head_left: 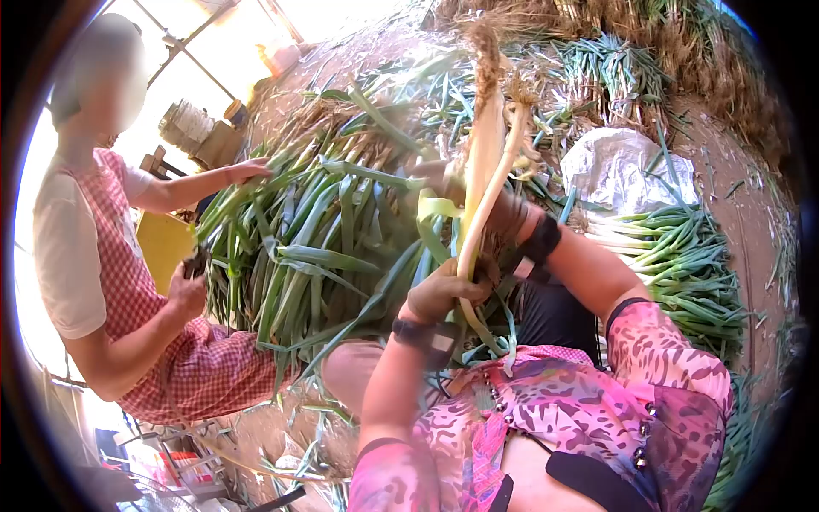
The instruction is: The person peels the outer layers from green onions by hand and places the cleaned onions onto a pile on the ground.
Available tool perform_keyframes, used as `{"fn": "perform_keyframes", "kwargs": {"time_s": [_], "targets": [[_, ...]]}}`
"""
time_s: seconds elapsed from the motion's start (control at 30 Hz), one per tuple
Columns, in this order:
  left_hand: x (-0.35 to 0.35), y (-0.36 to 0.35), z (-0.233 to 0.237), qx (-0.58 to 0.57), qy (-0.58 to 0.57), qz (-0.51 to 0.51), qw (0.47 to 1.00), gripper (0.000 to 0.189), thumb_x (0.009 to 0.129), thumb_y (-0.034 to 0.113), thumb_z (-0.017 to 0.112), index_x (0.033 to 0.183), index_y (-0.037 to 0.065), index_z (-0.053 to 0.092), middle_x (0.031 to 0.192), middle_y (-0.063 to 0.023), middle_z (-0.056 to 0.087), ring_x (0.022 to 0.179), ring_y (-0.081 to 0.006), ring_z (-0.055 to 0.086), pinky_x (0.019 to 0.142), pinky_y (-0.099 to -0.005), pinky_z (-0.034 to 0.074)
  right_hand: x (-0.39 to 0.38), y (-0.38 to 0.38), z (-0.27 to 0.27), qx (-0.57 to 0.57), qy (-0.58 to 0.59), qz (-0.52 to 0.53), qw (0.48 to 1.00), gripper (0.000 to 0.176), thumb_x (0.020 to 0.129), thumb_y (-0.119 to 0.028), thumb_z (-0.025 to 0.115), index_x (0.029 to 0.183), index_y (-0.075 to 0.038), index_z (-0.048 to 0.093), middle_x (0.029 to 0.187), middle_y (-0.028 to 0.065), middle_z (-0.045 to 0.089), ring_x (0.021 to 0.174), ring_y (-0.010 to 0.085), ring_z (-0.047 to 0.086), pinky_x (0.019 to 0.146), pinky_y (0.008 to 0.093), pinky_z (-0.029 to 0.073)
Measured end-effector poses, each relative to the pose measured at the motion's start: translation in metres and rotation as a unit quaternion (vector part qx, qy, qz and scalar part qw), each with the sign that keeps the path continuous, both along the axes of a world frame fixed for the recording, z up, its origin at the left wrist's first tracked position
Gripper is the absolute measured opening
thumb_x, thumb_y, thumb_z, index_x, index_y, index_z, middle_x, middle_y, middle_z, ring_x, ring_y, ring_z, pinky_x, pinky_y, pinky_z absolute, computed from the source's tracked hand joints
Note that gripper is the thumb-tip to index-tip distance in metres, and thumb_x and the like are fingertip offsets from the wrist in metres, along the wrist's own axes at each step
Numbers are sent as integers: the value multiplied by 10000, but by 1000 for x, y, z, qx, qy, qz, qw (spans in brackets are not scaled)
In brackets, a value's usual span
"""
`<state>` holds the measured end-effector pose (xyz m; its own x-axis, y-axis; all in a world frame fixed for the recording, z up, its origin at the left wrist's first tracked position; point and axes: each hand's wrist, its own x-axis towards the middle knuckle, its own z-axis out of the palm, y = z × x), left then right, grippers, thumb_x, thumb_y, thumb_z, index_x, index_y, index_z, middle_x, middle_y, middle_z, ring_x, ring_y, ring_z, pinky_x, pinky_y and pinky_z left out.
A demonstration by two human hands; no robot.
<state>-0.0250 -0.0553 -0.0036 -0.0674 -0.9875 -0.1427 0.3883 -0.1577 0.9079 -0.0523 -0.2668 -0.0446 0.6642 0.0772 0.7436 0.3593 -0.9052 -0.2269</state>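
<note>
Two long pale green-onion stalks (pixel 485 179) stand upright in front of my chest, their brown roots at the top. My left hand (pixel 448 290), in a dirty glove or coated with soil, is wrapped round their lower part. Behind the stalks is my right hand (pixel 503 205), blurred and partly hidden, its fingers reaching to the left; what they hold cannot be made out. A loose yellow-green leaf (pixel 437 206) curls beside the stalks. Just to the left lies a large heap of green onions (pixel 316 230), leaves toward me.
A co-worker in a checked apron (pixel 162 324) sits at the left, both hands at the heap's edge. Cleaned onions (pixel 682 264) lie at the right below a white sack (pixel 623 166). Rooted bundles (pixel 614 77) stand at the back. Leaf scraps litter the floor (pixel 725 162).
</note>
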Motion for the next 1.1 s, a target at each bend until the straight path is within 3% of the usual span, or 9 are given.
{"fn": "perform_keyframes", "kwargs": {"time_s": [0.07, 0.13, 0.37, 0.53, 0.63, 0.73, 0.77, 0.87, 1.1], "targets": [[2, 8, -11, 0, 20, 34, 999, 342, 736, 137, 652, 1037, -16, 595, 706, -5, 521, 618, -109, 500, 576, -235, 391, 20, -51, -10, 317, 26, 112, 941, 242, 926, -90, 624, 1157, -25, 596, 1024, 86, 658, 870, 207, 641, 767, 303, 538], [9, 23, -26, 27, 74, 60, 995, 427, 749, 121, 641, 1141, -32, 569, 707, 13, 496, 602, -86, 473, 563, -229, 378, -21, -120, 56, -173, -37, -207, 962, 155, 927, -111, 584, 1059, -40, 623, 908, 87, 652, 854, 229, 660, 754, 325, 546], [25, 57, -66, 38, 129, 75, 988, 459, 770, 110, 642, 1199, -24, 548, 740, 20, 483, 600, -84, 452, 538, -226, 348, -126, -200, 169, 47, 102, -591, 799, 181, 926, -89, 597, 1071, -25, 684, 963, 96, 702, 867, 206, 668, 798, 313, 558], [33, 49, -64, -31, 195, 63, 978, 492, 766, 153, 664, 1217, -7, 551, 676, 12, 445, 574, -115, 419, 528, -252, 328, -109, -192, 107, 274, 118, -179, 938, 252, 1012, -229, 474, 1073, -28, 613, 896, 56, 632, 780, 145, 629, 699, 280, 563], [27, 32, -59, -44, 175, 36, 983, 521, 745, 198, 682, 1205, -10, 556, 650, 7, 433, 561, -129, 406, 530, -269, 321, -63, -106, 26, 557, 176, 296, 756, 295, 1016, -288, 502, 1213, -91, 598, 1014, 72, 633, 925, 168, 636, 790, 300, 551], [16, 22, -43, -33, 148, 35, 988, 535, 720, 242, 706, 1160, -21, 555, 632, 6, 426, 553, -137, 401, 540, -278, 317, -55, -3, 13, 207, 302, 256, 895, 238, 952, -116, 611, 1184, -62, 622, 1095, 54, 607, 1007, 176, 584, 868, 318, 502], [18, 24, -41, -31, 131, 28, 990, 524, 720, 241, 706, 1149, -17, 553, 630, 6, 424, 553, -135, 399, 539, -277, 316, -54, 27, 28, 393, 441, 295, 751, 249, 925, -124, 636, 1165, -55, 630, 1068, 46, 611, 1045, 191, 576, 872, 328, 493], [18, 34, -36, 2, 77, 49, 996, 470, 716, 255, 711, 1075, -4, 553, 632, 10, 432, 550, -127, 393, 532, -273, 309, -40, 9, 9, 48, 160, 252, 953, 119, 894, -93, 631, 1011, -74, 626, 931, 23, 585, 932, 182, 567, 822, 321, 490], [33, 61, -72, 38, 102, 124, 986, 434, 700, 233, 706, 1047, 12, 567, 636, 32, 424, 534, -112, 370, 521, -265, 295, -75, -194, 93, 655, -54, -38, 752, 284, 1024, -183, 494, 1254, -27, 558, 885, 28, 583, 683, 87, 522, 617, 213, 539]]}}
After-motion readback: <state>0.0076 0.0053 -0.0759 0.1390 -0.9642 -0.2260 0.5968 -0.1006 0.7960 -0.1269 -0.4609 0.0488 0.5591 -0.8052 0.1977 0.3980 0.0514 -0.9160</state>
